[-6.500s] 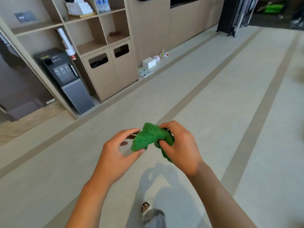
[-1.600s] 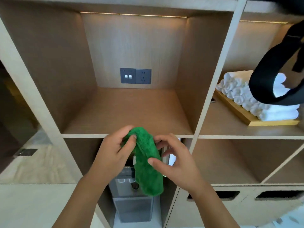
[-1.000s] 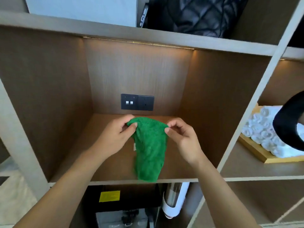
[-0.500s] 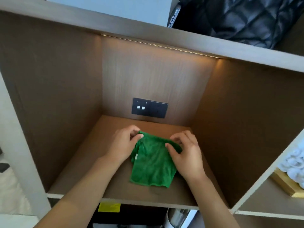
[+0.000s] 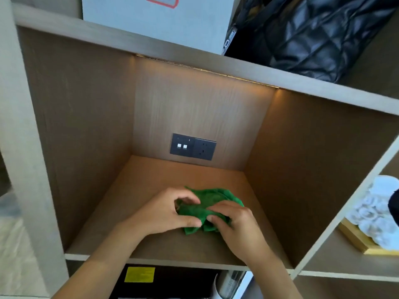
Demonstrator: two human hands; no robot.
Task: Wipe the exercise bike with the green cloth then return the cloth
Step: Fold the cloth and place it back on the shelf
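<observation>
green cloth [image 5: 208, 209] sits bunched on the floor of the wooden shelf cubby [image 5: 151, 182], below the wall socket [image 5: 192, 146]. Long axis roughly left-right, far edge angled toward back right. left hand [image 5: 167, 211] and right hand [image 5: 234, 221] both pinch its near folds

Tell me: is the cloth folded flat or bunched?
Bunched: the cloth sits crumpled on the shelf, both hands gripping it.

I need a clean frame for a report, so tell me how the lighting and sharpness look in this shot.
Head view: a warm light strip under the upper shelf brightens the cubby's back wall; the green cloth and both hands are slightly soft; the left edge is motion-blurred; the rolled white towels look washed out; shelf lines bow from the wide lens.
</observation>
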